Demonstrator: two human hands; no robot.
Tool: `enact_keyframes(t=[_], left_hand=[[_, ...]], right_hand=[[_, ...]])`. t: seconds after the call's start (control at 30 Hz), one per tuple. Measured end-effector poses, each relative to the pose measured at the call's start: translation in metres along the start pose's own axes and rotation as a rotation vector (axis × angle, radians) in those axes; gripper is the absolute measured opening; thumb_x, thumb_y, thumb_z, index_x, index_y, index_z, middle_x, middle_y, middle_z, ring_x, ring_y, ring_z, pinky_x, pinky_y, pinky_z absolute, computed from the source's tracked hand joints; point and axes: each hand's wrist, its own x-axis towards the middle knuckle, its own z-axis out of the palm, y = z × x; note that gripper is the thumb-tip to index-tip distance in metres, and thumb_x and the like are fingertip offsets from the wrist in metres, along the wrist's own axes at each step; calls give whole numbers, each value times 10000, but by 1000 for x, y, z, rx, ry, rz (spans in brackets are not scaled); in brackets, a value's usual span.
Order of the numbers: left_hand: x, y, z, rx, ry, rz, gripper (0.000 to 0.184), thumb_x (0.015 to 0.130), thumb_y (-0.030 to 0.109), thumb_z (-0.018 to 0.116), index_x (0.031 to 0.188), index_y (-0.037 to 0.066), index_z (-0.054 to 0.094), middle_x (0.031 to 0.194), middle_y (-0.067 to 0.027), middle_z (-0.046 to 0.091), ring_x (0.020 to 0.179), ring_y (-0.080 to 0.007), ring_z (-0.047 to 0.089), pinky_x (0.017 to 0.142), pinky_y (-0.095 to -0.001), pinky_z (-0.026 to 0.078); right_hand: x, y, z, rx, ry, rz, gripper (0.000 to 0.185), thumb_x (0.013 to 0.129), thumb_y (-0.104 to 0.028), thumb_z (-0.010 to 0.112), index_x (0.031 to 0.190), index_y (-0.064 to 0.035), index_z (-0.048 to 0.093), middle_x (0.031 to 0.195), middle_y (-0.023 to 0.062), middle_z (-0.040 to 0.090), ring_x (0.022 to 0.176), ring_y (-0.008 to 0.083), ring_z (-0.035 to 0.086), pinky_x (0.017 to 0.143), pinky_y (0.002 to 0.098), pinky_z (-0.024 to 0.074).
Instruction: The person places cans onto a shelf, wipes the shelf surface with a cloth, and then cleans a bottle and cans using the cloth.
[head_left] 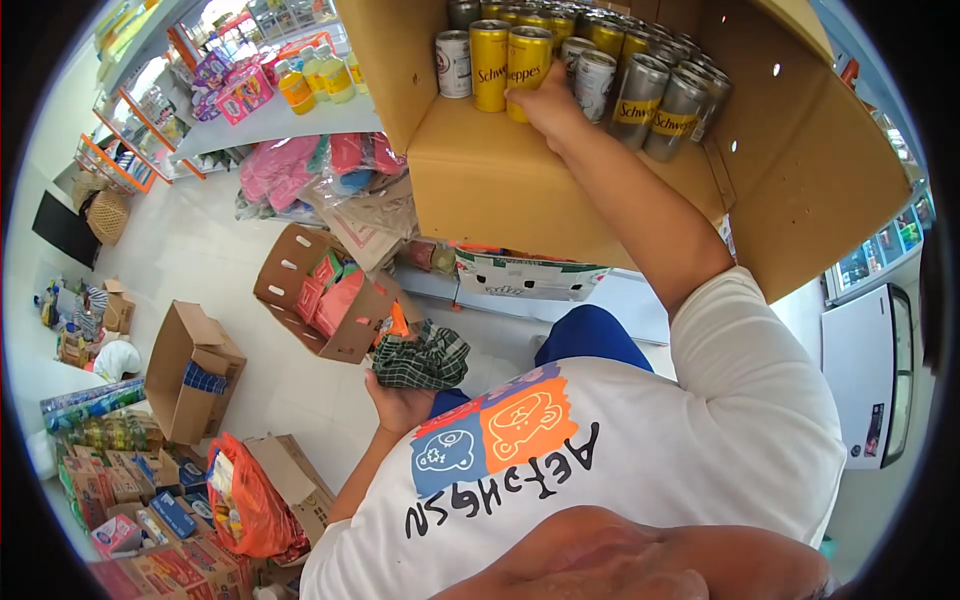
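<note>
Yellow can [528,72] is in my R hand [550,102], fingers closed round its lower part. 2nd yellow can [490,65] stands just L of those fingers, white cans [595,85] just R, silver cans [640,90] further R, all in an open cardboard box [490,200]. L hand [402,404], well apart, is at a dark checked cloth [425,357]; can't tell if its fingers grip.

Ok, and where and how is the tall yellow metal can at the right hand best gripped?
Probably mid-height around the upright cylindrical wall of the yellow can, through the open side of the brown cardboard box, from the picture's right, as the right hand does. A second tall yellow can crowds it on the picture's left.
</note>
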Motion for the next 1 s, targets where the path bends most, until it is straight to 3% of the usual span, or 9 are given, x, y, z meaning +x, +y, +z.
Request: enact_keyframes(t=[0.23, 0.43, 0.5, 0.57, 0.63, 0.7, 0.77, 0.93, 1.0], left_hand=[[-27, -12, 11, -28, 233, 30, 579, 940, 496, 421, 1387, 132, 479, 1383, -76, 533, 1289, -315, 488, 1096, -520, 360], [-17, -23, 40, -23, 296, -45, 459, 937, 362, 459, 1330, 131, 512, 1306, -101, 573, 1205, -309, 549, 1056, -507, 410], [3, -15, 45, 207, 444, 109, 423, 914, 218, 539, 1322, 111, 501, 1214, -121, 589, 1115, -283, 591, 961, -470, 493], [29, 14, 32, 315, 422, 114, 460, 891, 141, 564, 1340, 102, 475, 1194, -124, 581, 1083, -267, 598, 925, -436, 513], [66, 32, 50, 566, 367, 251, 578, 856, 32, 598, 1398, 85, 404, 1220, -138, 555, 1049, -244, 600, 892, -380, 528], [93, 53, 108, 731, 292, 377, 720, 838, -2, 622, 1479, 73, 302, 1332, -155, 502, 1079, -238, 587, 912, -351, 515], [125, 71, 140, 756, 247, 374, 796, 832, -5, 639, 1519, 68, 244, 1398, -163, 467, 1112, -240, 579, 928, -345, 507], [199, 102, 159, 989, 206, 388, 959, 819, 23, 699, 1570, 75, 105, 1504, -193, 375, 1228, -253, 533, 972, -335, 486], [213, 103, 170, 991, 187, 350, 931, 827, 29, 689, 1567, 61, 124, 1486, -187, 399, 1177, -219, 565, 932, -313, 502]], right_hand=[[8, 11, 0, -7, -2, -57, 703, 791, -81, 735, 1354, -20, 319, 1285, 188, 531, 1182, 296, 550, 980, 374, 471], [-24, -10, -15, -97, 71, -70, 899, 781, -134, 758, 1476, -15, 200, 1396, 209, 439, 1311, 312, 436, 1069, 396, 401], [-27, 8, -19, -77, 109, -220, 868, 735, -142, 789, 1442, 8, 309, 1425, 220, 366, 1365, 303, 364, 1129, 380, 329], [-51, 15, -54, 142, -153, -399, 755, 761, -157, 783, 1400, 5, 415, 1459, 199, 336, 1381, 322, 340, 1154, 387, 275], [-103, -4, -98, 414, -176, -490, 624, 787, -145, 760, 1335, 1, 501, 1448, 179, 351, 1365, 328, 350, 1137, 409, 287], [-122, 3, -162, -164, 82, -946, 567, 781, -165, 760, 1278, -18, 530, 1391, 147, 373, 1340, 335, 362, 1126, 449, 289], [-134, 1, -203, -383, 444, -1213, 533, 764, -188, 769, 1217, -35, 533, 1343, 125, 358, 1331, 338, 348, 1108, 474, 303], [-135, -14, -261, -786, 830, -1124, 680, 742, -212, 785, 1293, -68, 413, 1313, 141, 309, 1342, 341, 297, 1119, 484, 286], [-130, -6, -274, -758, 822, -1087, 851, 729, -213, 805, 1405, -40, 318, 1427, 195, 256, 1393, 398, 239, 1146, 512, 237]])
